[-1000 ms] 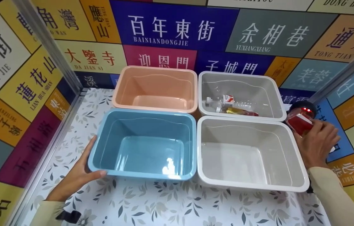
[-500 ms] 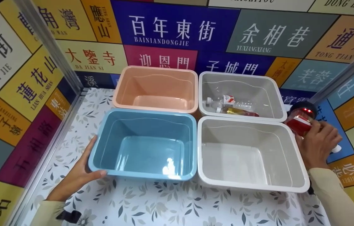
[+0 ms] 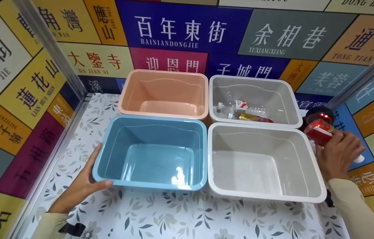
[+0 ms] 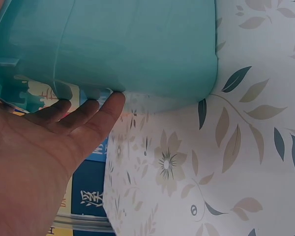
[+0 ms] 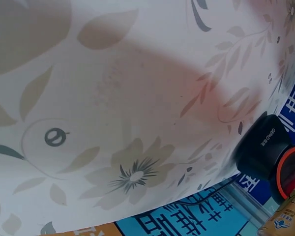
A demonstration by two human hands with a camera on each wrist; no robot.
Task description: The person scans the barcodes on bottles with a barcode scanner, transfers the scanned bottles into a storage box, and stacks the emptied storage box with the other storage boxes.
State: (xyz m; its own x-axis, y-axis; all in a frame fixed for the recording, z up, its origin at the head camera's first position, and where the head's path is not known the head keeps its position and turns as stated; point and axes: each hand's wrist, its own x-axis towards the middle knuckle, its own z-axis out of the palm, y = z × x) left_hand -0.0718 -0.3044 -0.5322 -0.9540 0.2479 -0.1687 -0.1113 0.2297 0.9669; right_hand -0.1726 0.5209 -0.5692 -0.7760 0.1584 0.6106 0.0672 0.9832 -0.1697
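Observation:
My right hand (image 3: pixel 339 156) grips a red and gold package (image 3: pixel 319 132) with a white patch, to the right of the bins. Part of it lies under my fingers, so I cannot tell its exact kind. It is right in front of a black scanner (image 3: pixel 321 110) with glowing red lights. In the right wrist view the package's gold side (image 5: pixel 287 211) shows close to the scanner (image 5: pixel 263 145). My left hand (image 3: pixel 77 189) rests at the near left corner of a blue bin (image 3: pixel 152 187), thumb by the front rim, fingers (image 4: pixel 105 115) extended against its outer side.
Behind the blue bin stands a peach bin (image 3: pixel 163 74). A white bin (image 3: pixel 266 197) is at front right. The grey bin (image 3: pixel 294 96) behind it contains a clear bottle (image 3: pixel 256 110) and a gold-and-red bottle (image 3: pixel 251 117). Printed panels surround the floral tabletop (image 3: pixel 160 215).
My right hand has shifted slightly to the right with the package, which has turned a little in front of the scanner. My left hand and the bins stay in place.

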